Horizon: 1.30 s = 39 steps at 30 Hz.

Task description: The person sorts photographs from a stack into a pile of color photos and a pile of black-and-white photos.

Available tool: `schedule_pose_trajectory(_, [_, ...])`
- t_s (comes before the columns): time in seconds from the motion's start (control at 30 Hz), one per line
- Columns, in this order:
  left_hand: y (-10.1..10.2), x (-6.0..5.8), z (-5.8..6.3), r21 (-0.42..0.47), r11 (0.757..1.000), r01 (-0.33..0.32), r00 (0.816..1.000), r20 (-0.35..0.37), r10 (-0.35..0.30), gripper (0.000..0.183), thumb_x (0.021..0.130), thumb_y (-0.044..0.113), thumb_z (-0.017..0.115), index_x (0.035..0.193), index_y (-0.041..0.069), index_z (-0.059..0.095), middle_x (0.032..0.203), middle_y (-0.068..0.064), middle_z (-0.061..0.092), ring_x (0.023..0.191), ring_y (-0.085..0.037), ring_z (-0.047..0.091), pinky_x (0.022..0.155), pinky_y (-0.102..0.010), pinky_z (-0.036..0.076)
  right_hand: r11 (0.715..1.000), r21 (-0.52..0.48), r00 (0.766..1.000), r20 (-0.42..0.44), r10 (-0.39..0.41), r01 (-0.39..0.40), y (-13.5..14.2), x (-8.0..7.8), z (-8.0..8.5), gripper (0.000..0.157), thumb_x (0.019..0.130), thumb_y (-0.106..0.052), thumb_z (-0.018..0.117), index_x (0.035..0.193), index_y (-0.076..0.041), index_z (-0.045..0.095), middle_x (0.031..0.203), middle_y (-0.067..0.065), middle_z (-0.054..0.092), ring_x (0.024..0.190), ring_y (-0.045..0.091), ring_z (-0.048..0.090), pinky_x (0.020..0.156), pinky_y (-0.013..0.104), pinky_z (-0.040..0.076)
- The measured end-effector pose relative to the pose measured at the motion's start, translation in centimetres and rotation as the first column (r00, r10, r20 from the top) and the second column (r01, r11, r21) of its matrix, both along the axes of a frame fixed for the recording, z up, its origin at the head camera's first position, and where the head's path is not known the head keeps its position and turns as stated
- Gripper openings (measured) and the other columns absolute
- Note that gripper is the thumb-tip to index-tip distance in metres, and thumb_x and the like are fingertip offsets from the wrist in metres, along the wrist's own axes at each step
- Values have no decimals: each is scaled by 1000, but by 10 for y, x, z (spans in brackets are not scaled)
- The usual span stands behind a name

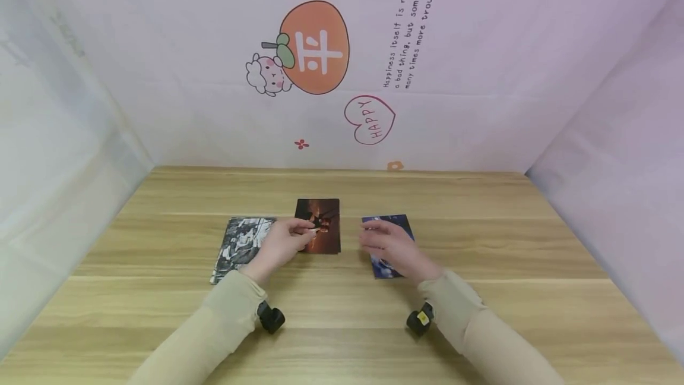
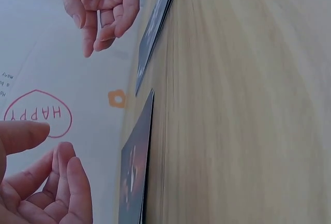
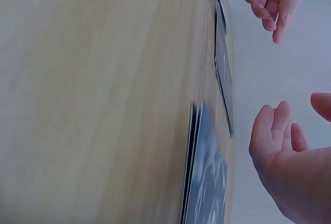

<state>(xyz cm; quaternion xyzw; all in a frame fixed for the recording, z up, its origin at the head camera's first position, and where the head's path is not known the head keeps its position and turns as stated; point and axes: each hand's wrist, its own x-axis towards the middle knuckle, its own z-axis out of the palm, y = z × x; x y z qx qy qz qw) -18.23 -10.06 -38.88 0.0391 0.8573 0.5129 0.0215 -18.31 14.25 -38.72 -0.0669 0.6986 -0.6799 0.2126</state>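
Note:
Three small stacks of picture cards lie on a wooden tabletop. A black-and-white stack (image 1: 243,245) is at the left, a dark orange-brown stack (image 1: 325,236) in the middle, and a blue stack (image 1: 383,269) at the right. My left hand (image 1: 283,242) hovers over the gap between the left and middle stacks, overlapping both in the head view. Its thumb and bent fingers stand apart with nothing between them, as the left wrist view shows. Above the blue stack, partly hiding it, is my right hand (image 1: 392,245), fingers loosely bent and holding nothing. The palms face each other.
Behind the table (image 1: 342,325) hangs a pale printed cloth (image 1: 454,129) with an orange fruit, a heart and lettering. More pale cloth closes off the left and right sides. A small black camera sits on each wrist, over beige sleeves.

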Motion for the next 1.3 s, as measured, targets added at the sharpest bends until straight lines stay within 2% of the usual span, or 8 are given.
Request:
schedule_pose_trajectory(0.23, [19, -1, -6, 52, 998, 25, 1000, -7, -25, 20, 87, 7, 65, 103, -4, 68, 94, -16, 70, 77, -16, 65, 64, -25, 56, 997, 39, 998, 7, -69, 69, 22, 1, -5, 46, 96, -6, 47, 136, 11, 33, 132, 29, 43, 123, 33, 49, 110, 43, 38])
schedule_pose_trajectory(0.4, [33, 0, -7, 64, 997, 47, 998, 32, -49, 21, 88, 9, 64, 106, -3, 67, 98, -16, 70, 82, -18, 67, 68, -28, 58, 992, 53, 993, 15, -113, 112, 37, 1, -8, 48, 94, -5, 49, 136, 11, 31, 128, 25, 46, 119, 30, 51, 111, 44, 36])
schedule_pose_trajectory(0.53, [43, 0, -7, 47, 997, 61, 996, 57, -63, 23, 89, 12, 63, 108, -1, 67, 99, -14, 70, 79, -17, 67, 65, -24, 55, 989, 64, 991, 5, -135, 135, 48, 3, -3, 53, 92, -5, 52, 137, 12, 30, 127, 24, 49, 116, 28, 54, 109, 42, 38])
schedule_pose_trajectory(0.7, [53, -1, -9, 60, 994, 92, 994, 54, -95, 25, 90, 11, 62, 111, -2, 66, 98, -16, 70, 72, -18, 66, 57, -21, 50, 989, 60, 991, -28, -131, 132, 58, 1, 2, 55, 93, -4, 51, 137, 16, 27, 116, 17, 55, 97, 20, 61, 106, 41, 43])
schedule_pose_trajectory(0.8, [58, -1, -11, 82, 990, 113, 992, 47, -117, 25, 89, 10, 62, 111, -3, 65, 99, -18, 69, 71, -22, 67, 57, -22, 52, 990, 79, 993, -29, -112, 114, 64, -1, 2, 55, 95, -5, 49, 139, 16, 24, 127, 27, 47, 109, 29, 57, 109, 43, 38])
schedule_pose_trajectory(0.93, [66, -1, -14, 142, 981, 134, 988, 55, -143, 27, 88, 6, 61, 112, -7, 63, 103, -21, 66, 77, -28, 68, 64, -27, 58, 990, 96, 995, -11, -100, 101, 73, -4, 1, 56, 96, -6, 47, 142, 14, 21, 141, 35, 31, 130, 42, 39, 111, 45, 34])
schedule_pose_trajectory(1.1, [75, 1, -16, 213, 969, 128, 983, 103, -153, 28, 88, 4, 61, 113, -9, 60, 109, -23, 63, 90, -31, 67, 74, -31, 60, 988, 125, 996, -20, -92, 94, 85, -8, -2, 55, 97, -7, 44, 143, 13, 20, 142, 36, 31, 132, 44, 37, 110, 45, 35])
schedule_pose_trajectory(1.3, [82, 2, -17, 196, 969, 148, 979, 109, -172, 30, 88, 6, 61, 115, -7, 59, 114, -24, 62, 98, -31, 64, 77, -32, 59, 982, 157, 994, -29, -102, 105, 96, -10, -5, 55, 97, -6, 43, 143, 13, 19, 141, 36, 31, 130, 41, 41, 110, 45, 36])
